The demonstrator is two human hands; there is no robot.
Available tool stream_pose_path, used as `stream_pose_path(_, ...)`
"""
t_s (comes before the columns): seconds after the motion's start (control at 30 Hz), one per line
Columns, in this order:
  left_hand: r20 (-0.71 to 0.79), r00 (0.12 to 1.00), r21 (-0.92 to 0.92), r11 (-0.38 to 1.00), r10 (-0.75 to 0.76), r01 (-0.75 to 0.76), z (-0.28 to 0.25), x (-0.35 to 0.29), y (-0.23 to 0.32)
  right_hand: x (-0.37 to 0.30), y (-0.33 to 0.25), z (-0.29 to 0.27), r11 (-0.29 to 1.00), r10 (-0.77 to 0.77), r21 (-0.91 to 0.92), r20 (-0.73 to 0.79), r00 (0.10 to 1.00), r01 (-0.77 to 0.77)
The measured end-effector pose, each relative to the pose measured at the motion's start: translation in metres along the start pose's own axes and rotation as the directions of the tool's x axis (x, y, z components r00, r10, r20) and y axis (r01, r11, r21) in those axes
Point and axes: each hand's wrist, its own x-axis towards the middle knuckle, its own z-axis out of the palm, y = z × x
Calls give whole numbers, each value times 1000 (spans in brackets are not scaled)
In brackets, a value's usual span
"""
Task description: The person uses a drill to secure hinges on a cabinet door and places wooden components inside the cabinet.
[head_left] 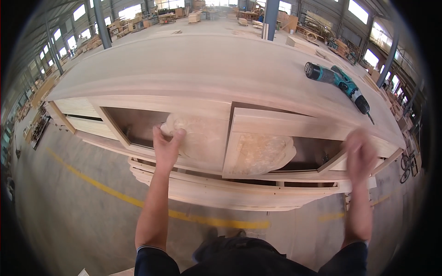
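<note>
A long unpainted wooden cabinet [198, 64] stands before me, its front carrying two doors with carved, scalloped inner shapes. My left hand [167, 145] pinches the curved edge of the left carved door [202, 133], thumb and fingers bent about it. The right carved door [262, 152] sits tilted, its top edge out of line with the frame, leaving a dark gap above it. Motion smears my right hand [361, 154], which is near the right end of the cabinet front; its fingers cannot be made out. Dark openings show beside both doors.
A teal and black cordless drill [343, 85] lies on the cabinet top at the right, bit toward the front edge. Lower wooden drawer fronts [230, 193] jut out below the doors. A yellow line [106, 188] crosses the floor. Columns and wood stacks stand farther back.
</note>
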Motion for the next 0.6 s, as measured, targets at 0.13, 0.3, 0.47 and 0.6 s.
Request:
stream_pose_path(0.13,10,1000,18,1000,-26,26,2,1,4,-44,-52,82,998,28,-51,104,994,-23)
stream_pose_path(0.3,25,1000,5,1000,-17,17,6,3,0,-58,-24,142,864,373,329,87,924,-380)
stream_pose_path(0.47,20,1000,17,1000,2,-2,6,2,-1,-50,-15,158,715,482,455,228,846,-530)
stream_pose_path(0.6,25,1000,46,999,-12,11,5,6,-3,-55,-4,167,753,451,458,164,878,-472)
